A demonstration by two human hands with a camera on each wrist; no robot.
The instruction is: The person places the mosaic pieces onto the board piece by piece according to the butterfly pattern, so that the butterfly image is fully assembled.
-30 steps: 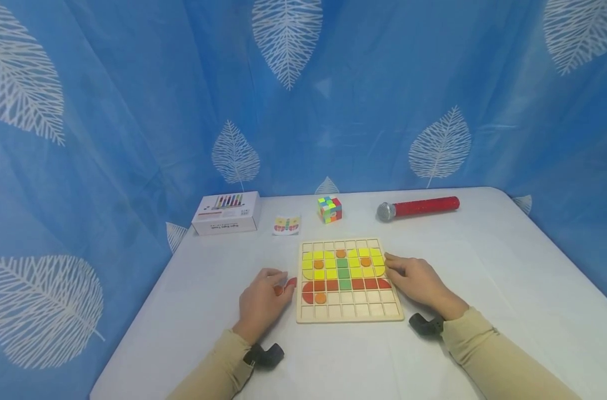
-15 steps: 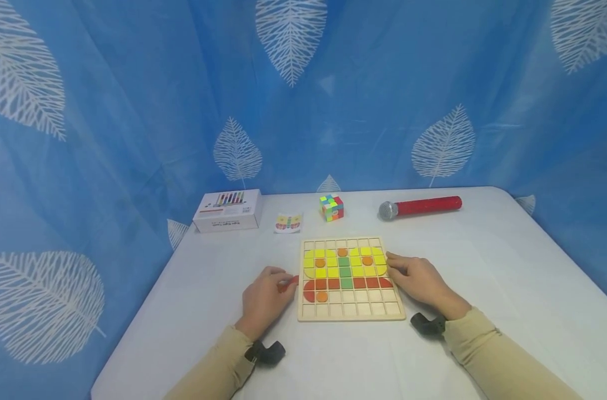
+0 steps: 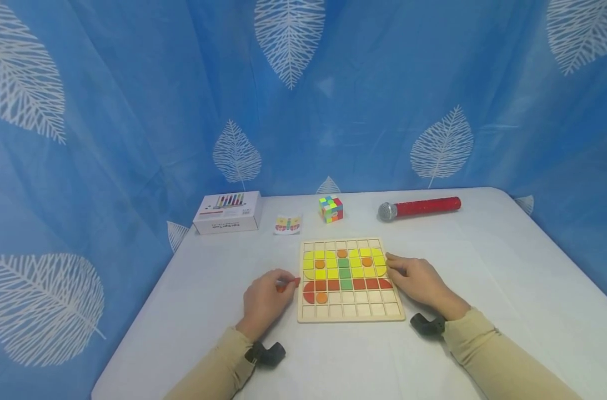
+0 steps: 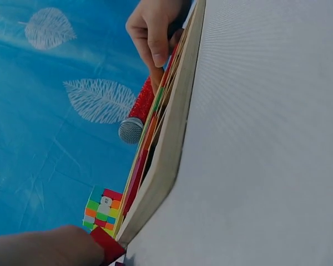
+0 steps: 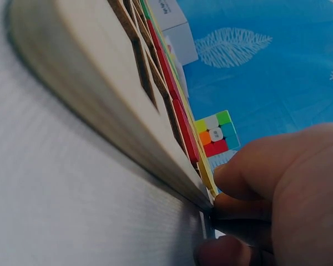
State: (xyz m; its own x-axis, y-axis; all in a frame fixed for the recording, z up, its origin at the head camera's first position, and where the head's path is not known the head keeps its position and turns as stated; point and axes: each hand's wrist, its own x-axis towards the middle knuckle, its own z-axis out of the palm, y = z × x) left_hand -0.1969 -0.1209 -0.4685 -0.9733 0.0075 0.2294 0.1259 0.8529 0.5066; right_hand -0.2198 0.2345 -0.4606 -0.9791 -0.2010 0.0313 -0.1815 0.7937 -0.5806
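Observation:
A wooden grid board (image 3: 350, 312) lies flat on the table, its cells partly filled with yellow, green, red and orange tiles. My left hand (image 3: 265, 301) pinches a small red tile (image 4: 106, 245) between thumb and fingers at the board's left edge. The fingers hide part of that tile, so its full shape cannot be told. On the opposite side, my right hand (image 3: 423, 282) holds the board's right edge, with bent fingers and thumb against it. In the right wrist view the thumb (image 5: 233, 174) sits by the edge near a yellow tile.
Behind the board stand a white box (image 3: 228, 214), a small picture card (image 3: 287, 224) showing a similar pattern, and a puzzle cube (image 3: 331, 209). A red microphone (image 3: 423, 207) lies at the back right. A blue leaf-patterned curtain (image 3: 363, 100) hangs behind the white table (image 3: 353, 361).
My left hand has shifted slightly right, bringing the red tile up to the board's left edge. The right hand stays at the right edge. The filled cells look the same.

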